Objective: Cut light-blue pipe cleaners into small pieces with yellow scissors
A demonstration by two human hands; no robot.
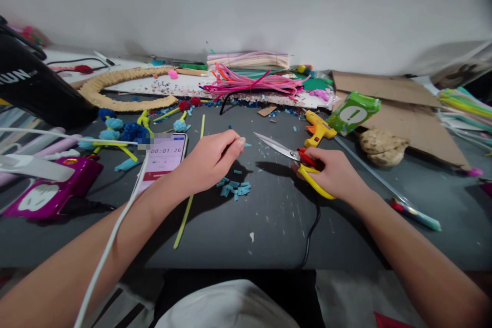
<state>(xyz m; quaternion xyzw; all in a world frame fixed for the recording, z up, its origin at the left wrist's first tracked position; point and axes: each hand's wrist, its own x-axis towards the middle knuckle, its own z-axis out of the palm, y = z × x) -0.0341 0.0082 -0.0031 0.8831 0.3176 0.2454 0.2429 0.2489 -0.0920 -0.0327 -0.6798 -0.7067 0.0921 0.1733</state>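
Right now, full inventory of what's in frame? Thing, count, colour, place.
table: 1, dark grey, under everything
scissors: 1, yellow and red handles, centre right, blades pointing left
cut bits: small pile, teal, centre
strip: 1, yellow-green, lying left of the cut bits
phone: 1, timer on screen, left of the strip
glue gun: 1, yellow, behind the scissors
pack: 1, green, right of the glue gun
pipe cleaners: bundle, pink, back centre
ring: 1, tan, back left
pompoms: several, blue, left of the phone
cardboard: brown, back right
left hand: fingertips pinched together, above the cut bits
right hand: closed on the scissors handles
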